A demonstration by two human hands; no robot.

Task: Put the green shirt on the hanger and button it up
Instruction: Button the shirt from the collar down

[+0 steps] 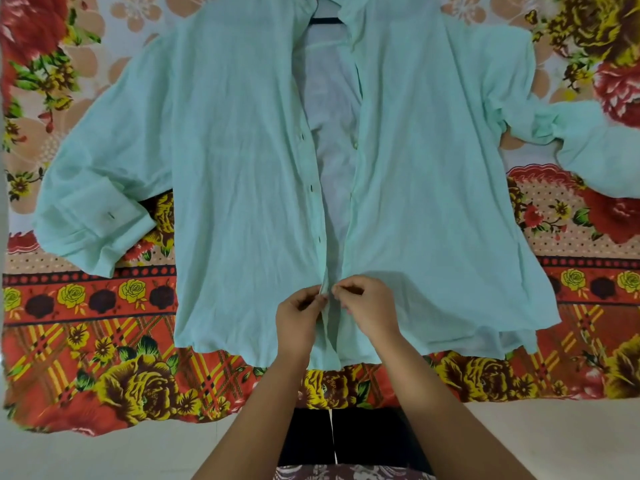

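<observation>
Low in the centre of the frame, the left hand [300, 315] and right hand [365, 308] each pinch a front edge of the green shirt [242, 150], fingertips nearly touching.

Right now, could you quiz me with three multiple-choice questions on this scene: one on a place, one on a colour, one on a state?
1. Where on the shirt do the left hand and right hand work?
A) at the collar
B) low on the front opening
C) on a sleeve cuff

2. What colour is the hanger bar at the neck?
A) black
B) white
C) yellow

3. How is the shirt front above the hands?
A) buttoned to the top
B) open
C) zipped shut

Answers:
1 B, both hands pinch the two front edges near the bottom hem.
2 A, a black bar crosses the neck opening.
3 B, the two edges lie apart and the paler inside shows between them.
</observation>
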